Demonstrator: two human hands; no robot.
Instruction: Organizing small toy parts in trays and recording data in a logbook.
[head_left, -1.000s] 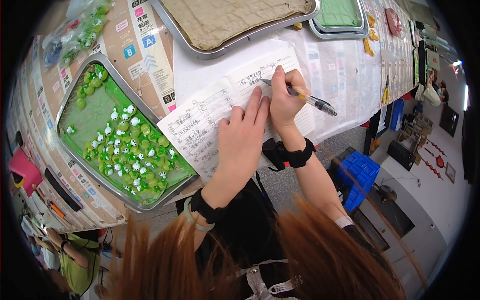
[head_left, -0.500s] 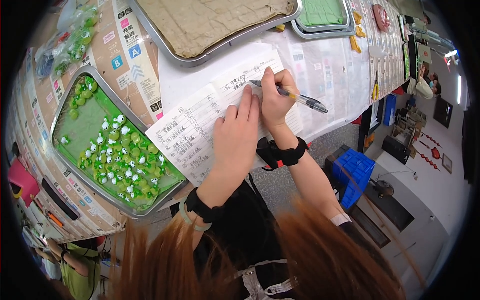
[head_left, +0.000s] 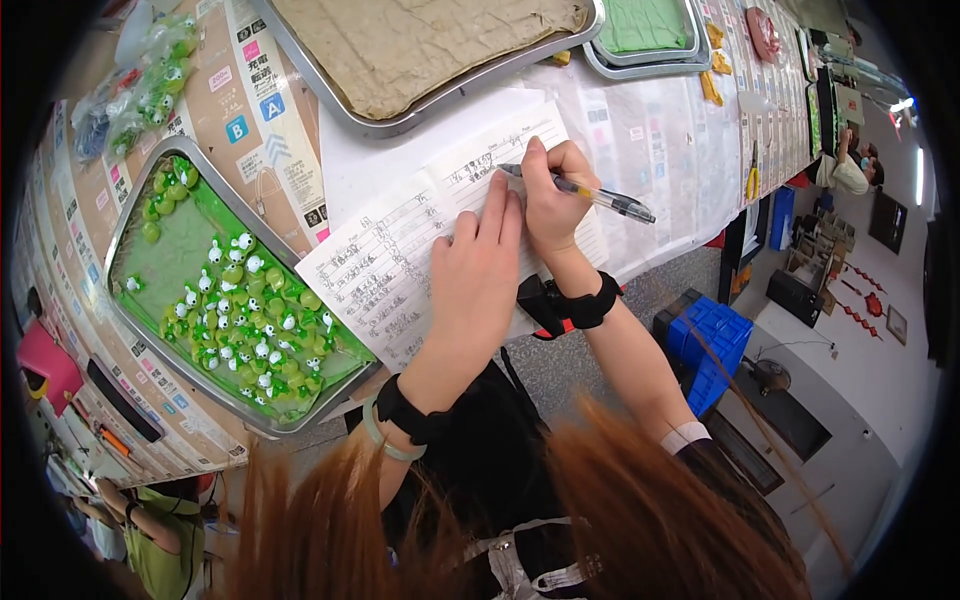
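Far left, metal tray (head_left: 128, 215) – one, lined green, holding many small green and white frog-like figures (head_left: 245, 315), too numerous and small to count; above it a clear bag (head_left: 140, 90) of the same. Centre, lined record sheet (head_left: 420, 240) – one, lying on the table edge, several rows already handwritten. Left hand (head_left: 480, 270) flat on the sheet, fingers together, pressing it still. Right hand (head_left: 550, 195) pinching one clear pen (head_left: 585, 192), tip touching an upper row: the step in hand reads as writing an entry – the next stroke would call for the sheet kept pinned and the tip carried along the row. Top, further trays: one with tan cloth (head_left: 430, 45), one green (head_left: 645, 30). Right, blue crate (head_left: 710, 340) – one, on the floor
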